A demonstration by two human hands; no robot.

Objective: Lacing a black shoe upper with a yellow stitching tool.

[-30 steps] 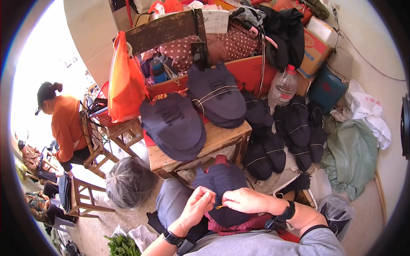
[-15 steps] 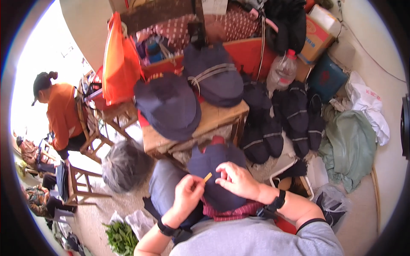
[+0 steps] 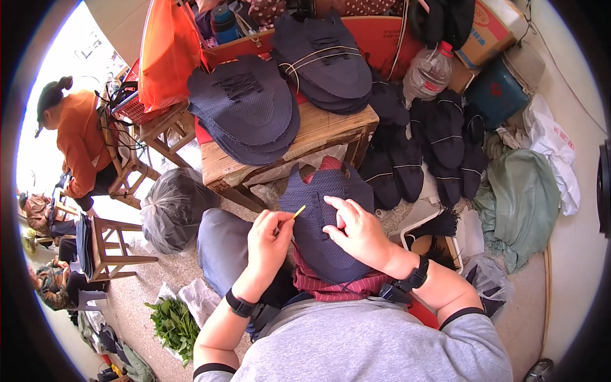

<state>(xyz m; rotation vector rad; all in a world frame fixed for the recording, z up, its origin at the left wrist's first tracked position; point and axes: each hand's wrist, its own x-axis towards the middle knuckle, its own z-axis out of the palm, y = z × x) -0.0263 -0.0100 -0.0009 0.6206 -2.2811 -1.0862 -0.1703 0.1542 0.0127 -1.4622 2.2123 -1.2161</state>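
My left hand [image 3: 270,245] pinches a thin yellow stick [image 3: 299,212] between thumb and fingertips. The stick points up and to the right, over the left side of a dark blue textured fabric piece [image 3: 305,251]. This piece lies across my lap on dark red striped cloth [image 3: 317,288] and looks like a flat shoe upper, with a row of slits down its middle. Over its right half is my right hand [image 3: 363,237], thumb and index finger stretched apart, fingertips at or just above the fabric. Nothing shows between those fingers.
Ahead, a wooden bench [image 3: 340,132] carries two stacks of similar dark pieces [image 3: 245,108], one tied with string. Tied dark bundles [image 3: 407,169] lie to its right, beside a white bin [image 3: 407,237]. Left are a grey plastic bag [image 3: 175,210], leafy greens [image 3: 172,328] and a seated person [image 3: 83,137].
The view has tilted, so the bench and stacks appear higher. My right hand has lowered toward the fabric, thumb and index finger spreading. My left hand still pinches the yellow stick, now at a steeper angle.
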